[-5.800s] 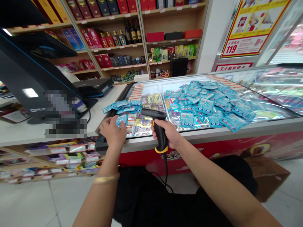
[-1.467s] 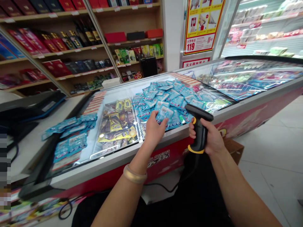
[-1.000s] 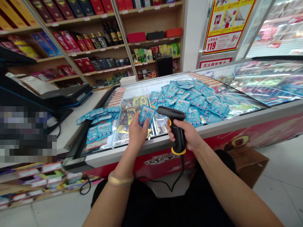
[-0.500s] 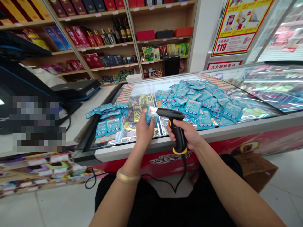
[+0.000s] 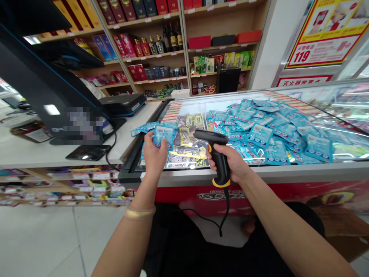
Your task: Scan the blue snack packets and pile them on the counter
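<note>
Between the thumb and fingers of my left hand [image 5: 154, 154] is a small blue packet [image 5: 163, 134], over the smaller group of blue packets [image 5: 144, 127] at the left end of the glass-topped freezer [image 5: 190, 175]. My right hand [image 5: 230, 161] is wrapped round the handle of a black and yellow barcode scanner [image 5: 213, 136], its head pointing left. From the handle's base a cable hangs down in front of the freezer. To the right of the scanner, a large heap of blue packets [image 5: 259, 123] covers much of the glass.
A counter [image 5: 123, 134] adjoins the freezer on the left, bearing a black checkout terminal [image 5: 57, 84] and a dark phone-like slab [image 5: 88, 152]. Shelves with boxes and bottles [image 5: 173, 38] stand behind. A cardboard box [image 5: 343, 223] sits on the floor at right.
My left hand has carried the blue packet away from the scanner head to the left-hand group. The scanner stays in my right hand. The camera view has turned left.
</note>
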